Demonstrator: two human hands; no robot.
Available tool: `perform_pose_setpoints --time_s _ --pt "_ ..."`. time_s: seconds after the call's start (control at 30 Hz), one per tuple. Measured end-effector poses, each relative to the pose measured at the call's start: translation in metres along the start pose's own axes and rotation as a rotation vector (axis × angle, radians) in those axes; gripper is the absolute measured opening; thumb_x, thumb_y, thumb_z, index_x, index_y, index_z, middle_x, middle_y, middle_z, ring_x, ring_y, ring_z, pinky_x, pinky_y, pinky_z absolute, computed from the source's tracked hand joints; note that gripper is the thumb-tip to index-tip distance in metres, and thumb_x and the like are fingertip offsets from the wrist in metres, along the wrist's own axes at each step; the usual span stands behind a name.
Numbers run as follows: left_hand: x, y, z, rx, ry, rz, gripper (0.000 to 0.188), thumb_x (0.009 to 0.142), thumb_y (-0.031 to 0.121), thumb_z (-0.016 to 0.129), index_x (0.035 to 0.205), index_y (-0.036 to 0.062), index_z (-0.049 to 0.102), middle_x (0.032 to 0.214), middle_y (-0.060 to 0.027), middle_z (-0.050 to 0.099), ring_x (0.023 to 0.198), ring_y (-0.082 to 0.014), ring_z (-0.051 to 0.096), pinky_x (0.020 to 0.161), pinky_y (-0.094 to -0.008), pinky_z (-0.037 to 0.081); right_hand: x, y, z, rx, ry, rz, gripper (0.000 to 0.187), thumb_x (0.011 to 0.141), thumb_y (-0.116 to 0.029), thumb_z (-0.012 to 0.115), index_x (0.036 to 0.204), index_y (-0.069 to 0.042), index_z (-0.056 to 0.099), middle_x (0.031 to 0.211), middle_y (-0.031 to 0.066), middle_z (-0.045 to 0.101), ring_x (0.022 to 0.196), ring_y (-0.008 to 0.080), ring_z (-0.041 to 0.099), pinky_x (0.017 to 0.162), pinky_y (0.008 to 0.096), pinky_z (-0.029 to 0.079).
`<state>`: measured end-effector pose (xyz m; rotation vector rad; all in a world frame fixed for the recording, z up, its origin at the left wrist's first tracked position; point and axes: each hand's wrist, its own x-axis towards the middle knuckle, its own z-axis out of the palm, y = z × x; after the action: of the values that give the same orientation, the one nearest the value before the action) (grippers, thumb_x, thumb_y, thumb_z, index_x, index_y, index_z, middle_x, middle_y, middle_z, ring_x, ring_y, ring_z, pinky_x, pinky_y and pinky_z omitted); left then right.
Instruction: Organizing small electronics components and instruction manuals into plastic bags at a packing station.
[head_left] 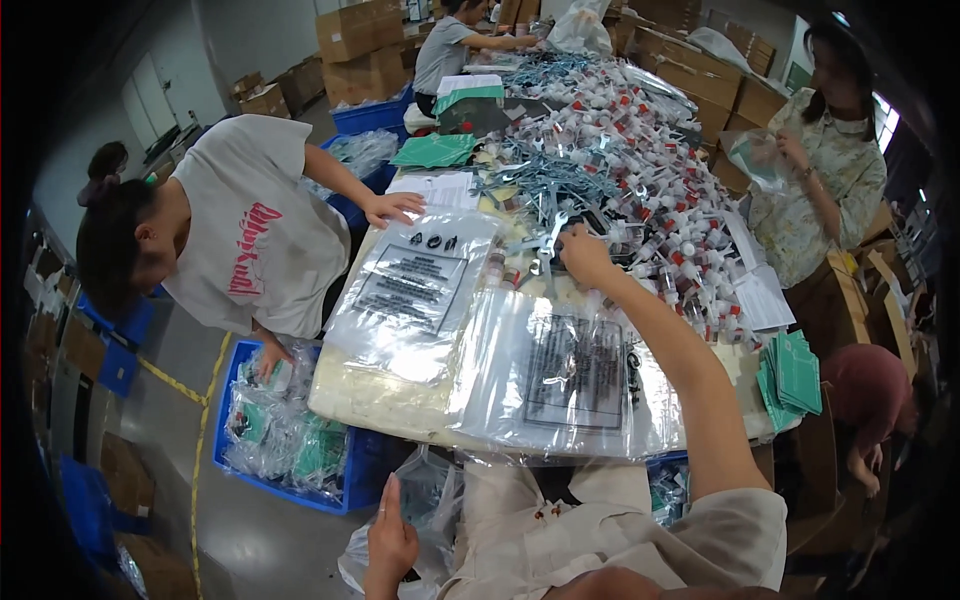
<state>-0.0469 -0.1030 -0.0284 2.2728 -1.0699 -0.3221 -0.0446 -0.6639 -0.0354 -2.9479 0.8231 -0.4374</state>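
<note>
My right hand (pixel 587 258) reaches over the table to the near edge of a heap. Its fingers are bent together, and what they grip, if anything, is hidden. Right beside its fingertips lies a silver open-end wrench (pixel 555 232). Under my right forearm, a clear printed plastic bag (pixel 490 370) lies flat at the table's front edge. Another clear printed bag (pixel 410 275) lies to its left. Below the table edge is my left hand (pixel 390 545), with a finger stretched upward and no object visible in it. Next to it hangs a crumpled clear bag (pixel 432 490).
Small bottles with red and white parts (pixel 650 190) cover the table's right side, beside thin metal pieces (pixel 560 185). Green cards (pixel 790 375) lie at the right. At left, a co-worker (pixel 250 220) reaches into a blue bin (pixel 355 470) of packed bags. Another person (pixel 830 170) stands right.
</note>
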Motion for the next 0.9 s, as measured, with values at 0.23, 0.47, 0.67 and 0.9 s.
perform_pose_setpoints --time_s 0.23,0.47,0.67,0.9 --pt "0.002 0.002 -0.003 -0.031 0.007 0.000 0.073 0.068 -0.008 0.043 0.138 0.0003 0.029 0.139 -0.0227 0.036 0.115 -0.0420 0.047 0.087 -0.0427 0.046 -0.017 0.042 -0.050 -0.018 -0.097 0.043 0.019 0.079 -0.016 0.051 0.086 -0.006 0.065 0.075 0.0177 0.065 0.078 0.0353 0.064 0.068 0.0463 0.051" --pt "0.004 0.005 -0.006 0.020 -0.014 -0.022 0.072 0.068 -0.006 0.045 0.139 0.0009 0.029 0.139 -0.0221 0.037 0.114 -0.0415 0.047 0.086 -0.0432 0.046 0.023 0.047 -0.027 -0.370 0.091 0.012 0.016 0.081 -0.011 0.052 0.094 -0.002 0.054 0.076 0.0155 0.065 0.068 0.0295 0.066 0.057 0.0407 0.052" --pt "-0.002 0.011 -0.010 0.086 -0.001 -0.079 0.073 0.068 -0.005 0.046 0.139 0.0016 0.028 0.139 -0.0204 0.038 0.114 -0.0405 0.049 0.084 -0.0432 0.047 0.037 0.056 -0.004 -0.502 0.166 0.006 0.013 0.081 -0.011 0.053 0.091 -0.004 0.050 0.077 0.0120 0.066 0.064 0.0256 0.067 0.054 0.0366 0.052" --pt "0.000 -0.001 -0.005 0.053 0.033 0.007 0.072 0.068 -0.005 0.045 0.138 0.0004 0.029 0.138 -0.0222 0.039 0.111 -0.0412 0.050 0.083 -0.0436 0.047 0.045 0.061 0.003 -0.431 0.195 0.053 0.011 0.082 -0.012 0.052 0.088 -0.003 0.052 0.077 0.0133 0.066 0.069 0.0263 0.067 0.057 0.0368 0.053"
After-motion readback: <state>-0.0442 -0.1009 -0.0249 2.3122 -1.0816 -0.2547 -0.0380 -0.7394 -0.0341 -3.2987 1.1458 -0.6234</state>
